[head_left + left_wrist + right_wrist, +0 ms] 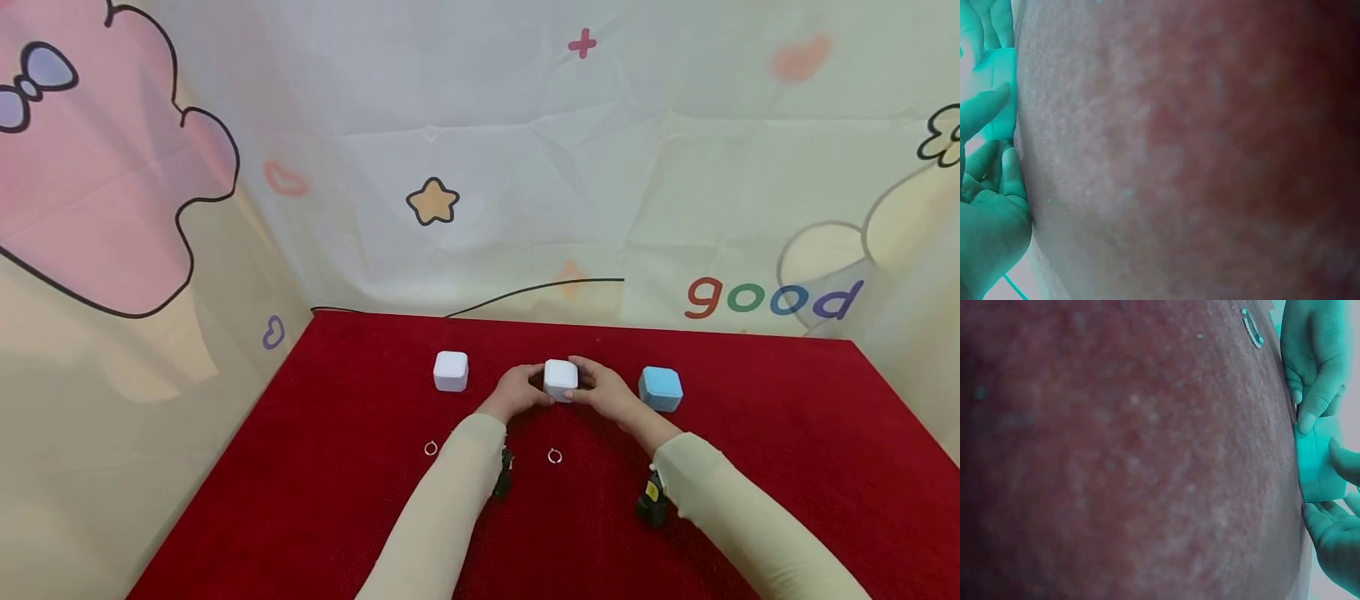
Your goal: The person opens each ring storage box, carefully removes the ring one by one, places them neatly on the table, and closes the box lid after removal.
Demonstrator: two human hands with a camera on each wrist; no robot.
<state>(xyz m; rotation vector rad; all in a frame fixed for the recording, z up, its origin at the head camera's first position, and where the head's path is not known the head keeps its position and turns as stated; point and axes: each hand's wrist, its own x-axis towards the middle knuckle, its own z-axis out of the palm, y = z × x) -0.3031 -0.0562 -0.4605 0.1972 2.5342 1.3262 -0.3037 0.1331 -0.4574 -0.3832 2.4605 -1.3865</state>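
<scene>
Middle white box [561, 381] on red cloth [345, 492], looks closed; left hand [519, 390] curled at its nine o'clock side, thumb in front; right hand [609, 393] pinches from three, thumb in front, fingers behind; two-sided grip probably steadies so small a box; near ring [555, 462] at six, far ring [431, 455] at eight, perhaps left within easy reach; second white box [451, 372] at nine, blue box [661, 389] at three, likely spaced for hand room; no brand readable on boxes; backdrop [510, 167] at two reads "good".

Left hand [520, 390]: grips middle white box [561, 377] at its left side
Right hand [607, 393]: grips its right side
Second white box [451, 372]: apart, leftward
Light-blue box [661, 388]: near right hand
Silvery rings [550, 457]: two, on red cloth [322, 467]
</scene>
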